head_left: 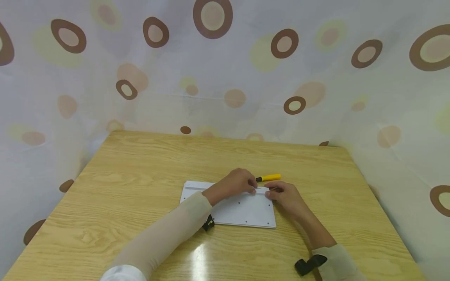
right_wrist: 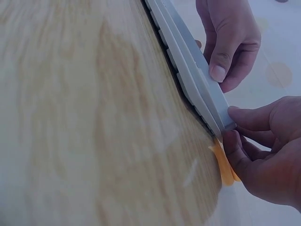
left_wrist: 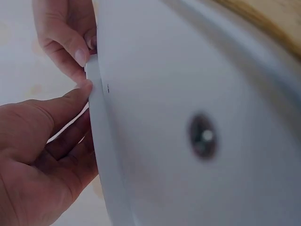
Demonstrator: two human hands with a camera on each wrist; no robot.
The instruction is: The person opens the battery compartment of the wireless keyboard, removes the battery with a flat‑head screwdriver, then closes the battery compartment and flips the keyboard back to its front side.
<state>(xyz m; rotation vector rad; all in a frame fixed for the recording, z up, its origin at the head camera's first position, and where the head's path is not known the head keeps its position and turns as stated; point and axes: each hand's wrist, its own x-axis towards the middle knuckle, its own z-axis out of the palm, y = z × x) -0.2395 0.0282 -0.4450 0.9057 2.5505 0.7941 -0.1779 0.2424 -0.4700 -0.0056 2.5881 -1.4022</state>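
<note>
A white keyboard [head_left: 242,212] lies face down on the wooden table, its back plate with small screw holes turned up. Key edges show along its underside in the right wrist view. My left hand [head_left: 239,181] reaches across it and pinches the far edge between thumb and fingers. At the far right corner, my right hand [head_left: 288,197] grips the same edge, thumb and fingers on either side [right_wrist: 268,150]. The two hands are close but apart. In the left wrist view a dark round screw hole [left_wrist: 203,135] sits in the plate [left_wrist: 155,141].
A screwdriver with a yellow handle [head_left: 272,177] and black collar lies just beyond the keyboard's far right corner. The wooden table [head_left: 140,164] reaches back to a patterned curtain [head_left: 211,70]. Black straps [head_left: 311,264] are on both wrists.
</note>
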